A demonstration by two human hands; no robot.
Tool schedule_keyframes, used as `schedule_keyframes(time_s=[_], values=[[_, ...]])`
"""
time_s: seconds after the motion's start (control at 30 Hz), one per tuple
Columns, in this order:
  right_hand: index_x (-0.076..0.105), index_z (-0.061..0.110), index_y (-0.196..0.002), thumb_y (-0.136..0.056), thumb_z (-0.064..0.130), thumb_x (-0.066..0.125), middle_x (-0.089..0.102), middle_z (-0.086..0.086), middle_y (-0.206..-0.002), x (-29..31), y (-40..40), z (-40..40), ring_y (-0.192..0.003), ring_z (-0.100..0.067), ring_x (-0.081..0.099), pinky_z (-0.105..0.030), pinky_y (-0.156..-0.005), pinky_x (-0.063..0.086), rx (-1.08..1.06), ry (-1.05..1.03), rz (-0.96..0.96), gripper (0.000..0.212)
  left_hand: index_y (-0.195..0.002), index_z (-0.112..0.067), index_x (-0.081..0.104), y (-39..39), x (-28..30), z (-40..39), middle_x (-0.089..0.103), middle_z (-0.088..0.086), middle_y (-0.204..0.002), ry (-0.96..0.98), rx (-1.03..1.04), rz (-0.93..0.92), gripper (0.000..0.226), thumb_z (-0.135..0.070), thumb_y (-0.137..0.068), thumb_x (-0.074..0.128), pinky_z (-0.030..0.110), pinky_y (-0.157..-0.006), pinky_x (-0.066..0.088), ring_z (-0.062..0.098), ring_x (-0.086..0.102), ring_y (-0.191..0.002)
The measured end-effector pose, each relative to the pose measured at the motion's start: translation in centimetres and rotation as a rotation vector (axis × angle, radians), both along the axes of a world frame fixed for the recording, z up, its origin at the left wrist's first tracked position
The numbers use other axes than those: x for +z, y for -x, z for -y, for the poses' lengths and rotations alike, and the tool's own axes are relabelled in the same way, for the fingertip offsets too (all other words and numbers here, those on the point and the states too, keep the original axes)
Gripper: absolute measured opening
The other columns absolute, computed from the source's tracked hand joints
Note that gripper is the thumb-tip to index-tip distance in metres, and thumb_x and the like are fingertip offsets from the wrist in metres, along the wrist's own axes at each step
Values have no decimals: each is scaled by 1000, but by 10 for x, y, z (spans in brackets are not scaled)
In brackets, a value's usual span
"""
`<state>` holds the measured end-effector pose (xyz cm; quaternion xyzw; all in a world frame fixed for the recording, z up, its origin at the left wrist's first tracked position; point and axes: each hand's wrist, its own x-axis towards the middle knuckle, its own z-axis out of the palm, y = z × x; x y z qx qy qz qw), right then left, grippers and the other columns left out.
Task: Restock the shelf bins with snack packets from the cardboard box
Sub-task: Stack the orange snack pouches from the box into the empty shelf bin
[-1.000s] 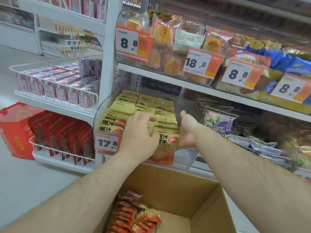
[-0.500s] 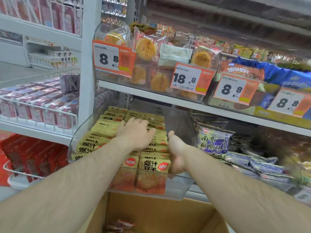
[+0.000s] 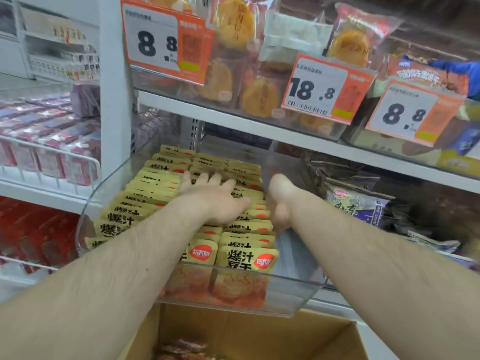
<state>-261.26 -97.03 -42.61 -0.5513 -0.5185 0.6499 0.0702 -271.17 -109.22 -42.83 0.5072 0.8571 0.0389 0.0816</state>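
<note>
A clear plastic shelf bin (image 3: 293,294) holds three rows of upright yellow snack packets (image 3: 244,258) with red logos. My left hand (image 3: 213,197) lies flat on top of the middle rows, fingers spread and pointing to the back. My right hand (image 3: 279,201) is against the right side of the rightmost row, thumb up. Its fingers reach down into the bin's free gap and their tips are hidden. Below the bin stands the open cardboard box (image 3: 246,333) with reddish packets (image 3: 187,350) at its bottom left.
The shelf above carries round pastries (image 3: 235,24) behind orange price tags (image 3: 324,87). Dark and purple packets (image 3: 358,206) lie in the bin to the right. White wire baskets (image 3: 52,162) with pink and red packets stand at left.
Both hands have slid from the front of the bin towards the back along the packet rows. The view has moved closer and the box has dropped low in the frame.
</note>
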Motion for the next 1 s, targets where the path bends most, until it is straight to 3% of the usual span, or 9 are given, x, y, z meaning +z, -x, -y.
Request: schedule_keyframes(time_s=[0.1, 0.2, 0.37, 0.5, 0.63, 0.73, 0.83, 0.93, 1.0], values=[[72, 3, -93, -95, 56, 25, 75, -18, -89, 6, 5, -7, -92, -31, 70, -44, -89, 53, -6, -8, -16, 71, -157, -36, 11, 1, 0, 0, -1, 0, -167, 9, -3, 11, 75, -73, -92, 16, 56, -119, -11, 24, -7, -153], [68, 4, -110, -87, 80, 20, 74, -19, -98, 8, 16, -25, -96, -32, 71, -45, -89, 53, -88, 1, -103, 93, -157, -36, 10, 0, 1, 1, -3, 0, -167, 6, -6, 19, 75, -73, -92, 16, 56, -119, -11, 24, -8, -153], [61, 11, -125, -69, 96, 21, 71, -18, -111, 14, 34, -25, -97, -36, 70, -46, -63, 57, -4, -4, -223, 110, -157, -35, 9, -1, 0, 2, -5, 0, -167, 11, -9, 15, 76, -74, -92, 16, 57, -119, -12, 24, -9, -153], [62, 8, -124, -73, 94, 20, 72, -20, -109, 15, 29, -24, -96, -38, 71, -46, -72, 57, 35, -21, -207, 109, -158, -33, 9, 0, 0, 3, -7, 1, -167, 12, -16, 16, 77, -73, -93, 16, 56, -119, -12, 23, -9, -153], [66, 6, -118, -83, 80, 21, 74, -19, -102, 2, 13, -25, -95, -38, 71, -52, -100, 46, -18, -51, -31, 93, -158, -31, 8, 0, 1, 3, -8, 1, -166, 21, -16, 20, 77, -72, -94, 16, 56, -119, -12, 23, -10, -153], [67, 3, -111, -95, 59, 20, 73, -21, -98, 2, -2, 0, -96, -35, 69, -46, -88, 51, 54, -56, -36, 75, -158, -31, 7, -1, 3, 3, -9, 1, -166, 22, -9, 17, 76, -71, -94, 16, 57, -119, -12, 23, -10, -153], [62, -1, -114, -94, 66, 18, 71, -26, -99, 1, -12, 16, -95, -38, 67, -46, -81, 51, 12, -8, -131, 82, -158, -31, 7, -3, 4, 4, -9, 1, -166, 21, -7, 22, 75, -70, -95, 16, 57, -119, -12, 23, -9, -153], [35, 8, -148, -69, 86, 24, 56, -22, -137, -8, -18, 20, -129, -42, 49, -66, -113, 18, -23, 97, -44, 112, -158, -31, 9, -3, 9, 8, -3, 3, -167, -23, 9, 57, 74, -69, -95, 17, 57, -118, -13, 24, -8, -153], [17, 14, -156, -66, 89, 20, 34, -16, -156, -4, -29, 28, -145, -41, 25, -70, -112, -4, 0, 134, 18, 118, -158, -31, 8, -7, 13, 15, -1, 3, -167, -54, 12, 36, 74, -69, -95, 16, 58, -117, -16, 25, -9, -153]])
